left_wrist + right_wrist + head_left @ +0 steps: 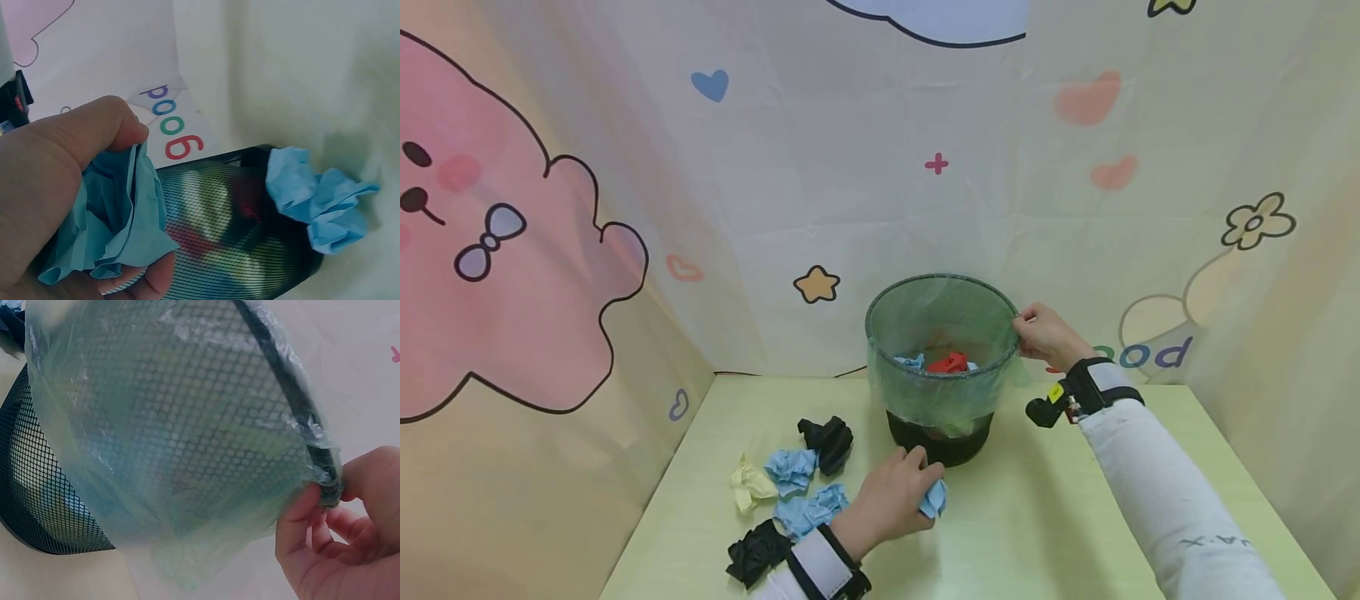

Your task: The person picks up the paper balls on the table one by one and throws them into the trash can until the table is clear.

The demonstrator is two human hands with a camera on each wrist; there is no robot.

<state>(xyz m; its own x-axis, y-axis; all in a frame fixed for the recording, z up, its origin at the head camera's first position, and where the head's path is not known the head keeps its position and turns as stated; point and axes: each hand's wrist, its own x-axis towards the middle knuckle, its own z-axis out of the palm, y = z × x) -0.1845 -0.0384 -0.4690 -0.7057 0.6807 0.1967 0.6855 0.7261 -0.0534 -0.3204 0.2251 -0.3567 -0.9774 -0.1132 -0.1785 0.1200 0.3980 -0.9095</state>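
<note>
My left hand (891, 492) grips a crumpled blue paper ball (119, 212), low in front of the bin. In the left wrist view, another blue paper ball (325, 200) lies by the foot of the bin. The black mesh waste bin (940, 446) stands upright, lined with a thin green plastic bag (925, 400) folded over its rim. Red paper (951, 363) and blue paper (912, 362) show inside it. At the rim's right side, my right hand (1051, 335) pinches the rim and bag between thumb and fingers.
Left of my left hand lie black (827, 444), blue (792, 471) and yellow (751, 485) paper balls, with another blue (811, 510) and another black one (758, 552) nearer. A printed curtain (820, 183) hangs behind the pale table (1030, 517).
</note>
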